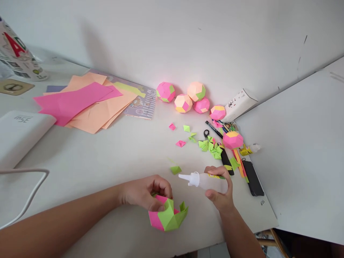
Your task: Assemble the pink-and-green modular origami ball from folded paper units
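My left hand (150,191) grips a partly built paper ball (168,216) of green and pink folded pieces, with an opening on its upper right side. The thumb presses on its outside; the other fingers curl behind it. In my right hand (221,200) is a white squeeze glue bottle (212,182), lying nearly level with its nozzle pointing left. The nozzle tip is above and apart from the ball. Just beyond the tip, a loose green folded paper piece (175,170) lies on the white table (129,154).
Finished paper balls (165,92) stand along the wall. Folded green pieces (211,146), a pen (214,129), a yellow-labelled bottle (249,149) and a black case (252,178) lie at right. Pink and peach sheets (77,100), a power bank (24,136) and its cable (34,193) are at left.
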Tool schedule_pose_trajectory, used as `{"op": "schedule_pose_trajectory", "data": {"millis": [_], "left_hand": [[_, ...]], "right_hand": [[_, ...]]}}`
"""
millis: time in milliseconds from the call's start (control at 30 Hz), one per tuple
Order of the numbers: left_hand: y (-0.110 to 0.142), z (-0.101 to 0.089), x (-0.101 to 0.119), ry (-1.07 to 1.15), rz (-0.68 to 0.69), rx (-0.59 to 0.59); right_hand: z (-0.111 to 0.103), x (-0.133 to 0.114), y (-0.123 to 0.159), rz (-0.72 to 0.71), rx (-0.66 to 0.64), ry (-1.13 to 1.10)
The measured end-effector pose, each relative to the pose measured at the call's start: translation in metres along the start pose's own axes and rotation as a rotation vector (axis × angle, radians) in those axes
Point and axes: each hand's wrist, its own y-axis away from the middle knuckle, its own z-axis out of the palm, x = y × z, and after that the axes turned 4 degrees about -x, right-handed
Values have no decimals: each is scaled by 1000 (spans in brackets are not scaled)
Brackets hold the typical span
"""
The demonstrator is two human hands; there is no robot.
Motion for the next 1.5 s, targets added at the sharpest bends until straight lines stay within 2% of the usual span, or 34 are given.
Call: {"op": "schedule_pose_trajectory", "data": {"millis": [100, 333, 500, 667, 933, 1133, 1367, 1500], "left_hand": [[1, 2, 6, -1, -13, -4], [1, 3, 13, 5, 7, -47], [0, 2, 9, 9, 28, -33], [-2, 4, 10, -20, 56, -19], [-3, 4, 11, -19, 30, -21], [-3, 2, 11, -25, 30, -26], [-3, 2, 13, -6, -5, 12], [-3, 2, 13, 9, -16, 31]], "right_hand": [[3, 1, 1, 9, -30, -51], [12, 11, 8, 192, -88, -224], [16, 7, 14, 221, -156, -278], [17, 0, 16, 199, -178, -221], [16, 4, 25, 121, -101, -159], [15, 7, 26, 169, -37, -113], [24, 0, 18, 225, 45, -189], [27, -3, 14, 262, 50, -215]]}}
